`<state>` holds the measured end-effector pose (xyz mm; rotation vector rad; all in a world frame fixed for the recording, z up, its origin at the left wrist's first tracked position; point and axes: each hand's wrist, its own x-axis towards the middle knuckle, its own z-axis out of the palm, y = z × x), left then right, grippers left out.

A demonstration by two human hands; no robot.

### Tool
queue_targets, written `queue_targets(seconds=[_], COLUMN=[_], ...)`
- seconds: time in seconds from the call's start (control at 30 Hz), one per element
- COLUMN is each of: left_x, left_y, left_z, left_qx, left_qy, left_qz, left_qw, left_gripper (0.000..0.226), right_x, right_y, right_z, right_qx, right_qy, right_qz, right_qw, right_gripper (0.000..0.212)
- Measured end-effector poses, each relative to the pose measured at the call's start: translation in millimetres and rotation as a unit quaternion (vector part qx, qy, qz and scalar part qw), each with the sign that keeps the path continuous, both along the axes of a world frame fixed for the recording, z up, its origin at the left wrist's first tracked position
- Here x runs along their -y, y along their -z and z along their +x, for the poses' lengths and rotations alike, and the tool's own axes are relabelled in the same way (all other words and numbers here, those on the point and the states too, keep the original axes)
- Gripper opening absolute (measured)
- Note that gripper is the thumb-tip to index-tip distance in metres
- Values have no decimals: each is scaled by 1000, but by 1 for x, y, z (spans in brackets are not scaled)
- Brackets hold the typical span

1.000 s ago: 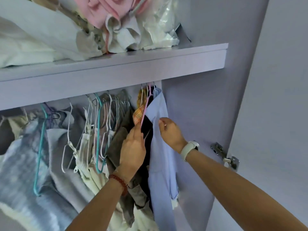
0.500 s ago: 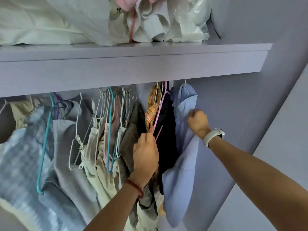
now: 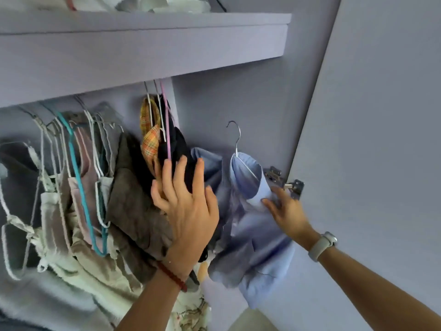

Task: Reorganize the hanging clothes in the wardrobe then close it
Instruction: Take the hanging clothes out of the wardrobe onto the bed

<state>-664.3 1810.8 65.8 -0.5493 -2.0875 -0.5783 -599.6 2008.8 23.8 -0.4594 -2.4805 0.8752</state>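
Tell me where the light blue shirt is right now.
In the head view, the light blue shirt is right of centre, off the rail on its hanger, gripped by the right hand, between the black garment and the door hinge.

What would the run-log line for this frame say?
step: blue shirt off rail | right hand: holds shirt collar | left hand: open, pressing dark garment | wardrobe door: open

Top shelf w/ crumpled white fabric piled on it, mostly cut off by frame edge. Metal hinge at door's inner edge, right of centre. Pale floor patch visible at bottom.
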Motion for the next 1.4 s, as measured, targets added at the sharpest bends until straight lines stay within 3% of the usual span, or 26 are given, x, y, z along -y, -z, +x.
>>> queue_targets(seconds=[0.07,0.17,0.3,0.37,0.47,0.53,0.6,0.67,0.8,0.93,1.13,1.3,1.4], left_x=[-10,-27,-58,-77,-103,-115,-124,-132,-151,-183,-237,-295,-306], left_y=[11,33,81,106,135,144,144,142,120,99,97,91,95], left_z=[17,37,61,73,103,131,164,193,242,301,445,615,719], left_qx=[-35,-26,100,210,336,369,413,404,322,275,263,164,126], left_qy=[79,183,347,396,486,548,578,604,639,666,693,727,749], left_qz=[-28,-33,-53,-122,-270,-278,-256,-224,-171,-147,-177,-200,-276], left_qw=[996,982,931,885,760,697,656,650,677,677,647,636,590], left_gripper=[43,39,41,41,39,49,38,25,26,37,33,37,48], right_x=[-7,-11,0,12,32,41,48,51,55,43,25,8,9], right_y=[16,41,64,69,70,71,69,70,69,79,84,79,81], right_z=[34,96,188,235,303,344,376,401,433,474,591,735,820], right_qx=[26,72,133,153,181,187,193,172,142,81,49,8,-13], right_qy=[27,68,140,166,196,232,267,314,346,415,571,690,754], right_qz=[44,72,95,103,58,71,88,114,100,83,41,-2,-22], right_qw=[998,993,977,969,962,952,940,927,922,902,818,724,656], right_gripper=[28,35,33,31,36,35,28,18,51,38,23,12,12])
